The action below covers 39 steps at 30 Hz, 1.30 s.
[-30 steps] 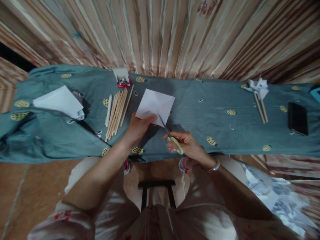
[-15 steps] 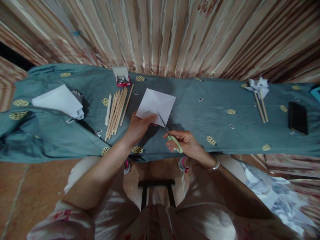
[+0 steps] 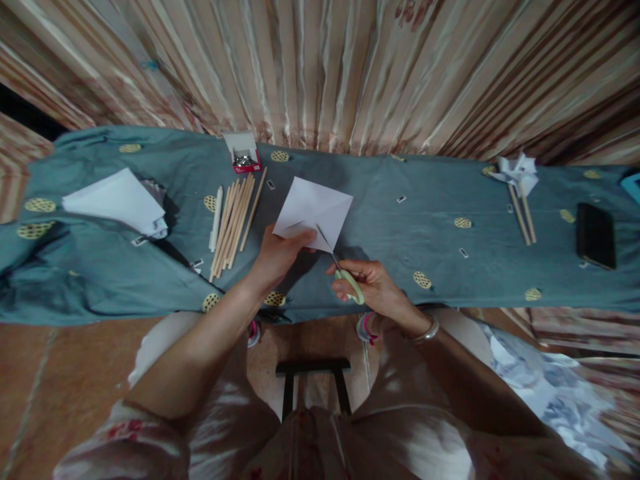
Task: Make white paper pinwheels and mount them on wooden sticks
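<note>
A white square sheet of paper (image 3: 316, 203) is pinched at its lower left side by my left hand (image 3: 283, 252), thumb on top. Faint diagonal creases cross the paper, and a slit shows near the thumb. My right hand (image 3: 367, 285) is closed around the pale green handles of a pair of scissors (image 3: 353, 285). Their blades reach the paper's lower corner, one lying over its face toward the middle. Left of the paper lie a bundle of wooden sticks (image 3: 234, 223) and a white candle-like stick (image 3: 217, 217).
A red and white box of metal pins (image 3: 245, 160) stands open at the back. Stacked white paper (image 3: 117, 203) lies left on the green cloth (image 3: 425, 193). Two sticks with a paper pinwheel (image 3: 519, 175) and a black phone (image 3: 596, 235) lie right. Crumpled paper (image 3: 555, 393) sits below, right.
The paper and my left hand have shifted very slightly to the right. The scissors stay at the paper's lower corner, their handles almost unmoved.
</note>
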Each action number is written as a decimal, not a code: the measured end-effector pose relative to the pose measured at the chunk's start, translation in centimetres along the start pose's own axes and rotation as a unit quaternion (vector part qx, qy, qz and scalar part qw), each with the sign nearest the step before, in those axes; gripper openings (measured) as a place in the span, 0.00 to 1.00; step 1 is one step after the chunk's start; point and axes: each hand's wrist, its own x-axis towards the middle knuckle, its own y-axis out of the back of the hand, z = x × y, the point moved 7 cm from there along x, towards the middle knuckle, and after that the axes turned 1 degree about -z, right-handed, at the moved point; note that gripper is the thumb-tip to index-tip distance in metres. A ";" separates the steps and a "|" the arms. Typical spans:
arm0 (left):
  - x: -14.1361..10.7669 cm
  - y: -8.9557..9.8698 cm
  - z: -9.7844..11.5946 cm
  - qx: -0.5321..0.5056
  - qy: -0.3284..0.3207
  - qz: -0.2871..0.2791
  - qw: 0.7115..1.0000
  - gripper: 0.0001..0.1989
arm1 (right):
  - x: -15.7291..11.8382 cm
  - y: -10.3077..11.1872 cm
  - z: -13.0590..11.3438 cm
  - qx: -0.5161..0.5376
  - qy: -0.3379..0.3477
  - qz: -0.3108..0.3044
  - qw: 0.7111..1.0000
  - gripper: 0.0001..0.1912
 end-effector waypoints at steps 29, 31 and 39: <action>-0.1 -0.3 -0.1 -0.022 -0.005 -0.005 1.000 0.13 | 0.3 -0.1 0.1 0.017 0.001 0.015 1.000 0.21; -0.1 -0.3 -0.1 -0.022 -0.007 -0.006 1.000 0.13 | 0.3 -0.1 0.1 0.023 -0.005 0.018 1.000 0.20; -0.1 -0.3 -0.4 -0.029 -0.007 -0.014 0.999 0.12 | 0.3 -0.1 0.2 0.027 -0.004 0.025 0.999 0.20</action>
